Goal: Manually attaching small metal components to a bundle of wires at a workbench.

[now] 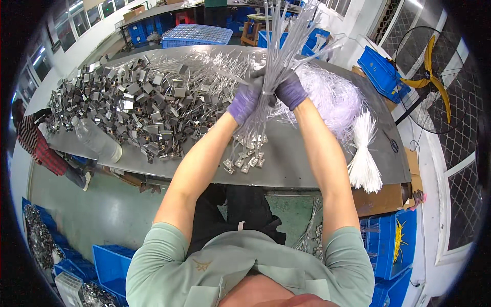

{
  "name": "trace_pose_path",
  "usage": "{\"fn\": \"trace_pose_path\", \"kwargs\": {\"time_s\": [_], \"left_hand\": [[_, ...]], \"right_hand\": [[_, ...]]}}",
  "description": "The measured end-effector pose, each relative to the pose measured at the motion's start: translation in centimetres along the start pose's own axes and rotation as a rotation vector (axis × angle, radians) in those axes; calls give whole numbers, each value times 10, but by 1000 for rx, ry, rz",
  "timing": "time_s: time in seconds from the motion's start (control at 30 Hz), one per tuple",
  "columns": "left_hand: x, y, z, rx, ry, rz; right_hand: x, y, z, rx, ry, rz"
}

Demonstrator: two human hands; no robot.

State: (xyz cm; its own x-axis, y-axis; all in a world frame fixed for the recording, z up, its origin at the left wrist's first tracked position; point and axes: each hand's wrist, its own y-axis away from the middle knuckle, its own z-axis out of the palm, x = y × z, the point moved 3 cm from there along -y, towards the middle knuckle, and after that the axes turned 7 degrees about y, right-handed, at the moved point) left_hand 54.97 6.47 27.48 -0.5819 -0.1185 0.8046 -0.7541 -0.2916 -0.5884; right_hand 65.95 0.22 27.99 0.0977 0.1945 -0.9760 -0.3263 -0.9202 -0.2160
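Both of my hands wear purple and grey gloves and are raised over the table. My left hand (247,100) and my right hand (290,91) are closed around a bundle of thin translucent wires (280,48). Above the hands the wires fan out, and a band seems to circle them between the hands. Below, small square metal end pieces (249,152) hang from wires or lie near the table edge; which, I cannot tell. On the left is a large heap of grey metal box-shaped parts with wires (146,97). Fingertips are partly hidden by the wires.
A clear plastic bottle (97,139) lies tilted at the table's front left. To the right are loose translucent strands (330,97), a tied white bundle (364,153) and scissors (393,143). A black fan with yellow blades (428,77) stands far right. Another person (38,138) is at the left.
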Motion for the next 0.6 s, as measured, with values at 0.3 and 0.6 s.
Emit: {"fn": "trace_pose_path", "kwargs": {"time_s": [0.3, 0.6], "left_hand": [[4, 33, -27, 296, 934, -136], [34, 32, -13, 215, -179, 341]], "right_hand": [[28, 24, -14, 523, -102, -82], [-81, 91, 92, 363, 1256, -858]]}}
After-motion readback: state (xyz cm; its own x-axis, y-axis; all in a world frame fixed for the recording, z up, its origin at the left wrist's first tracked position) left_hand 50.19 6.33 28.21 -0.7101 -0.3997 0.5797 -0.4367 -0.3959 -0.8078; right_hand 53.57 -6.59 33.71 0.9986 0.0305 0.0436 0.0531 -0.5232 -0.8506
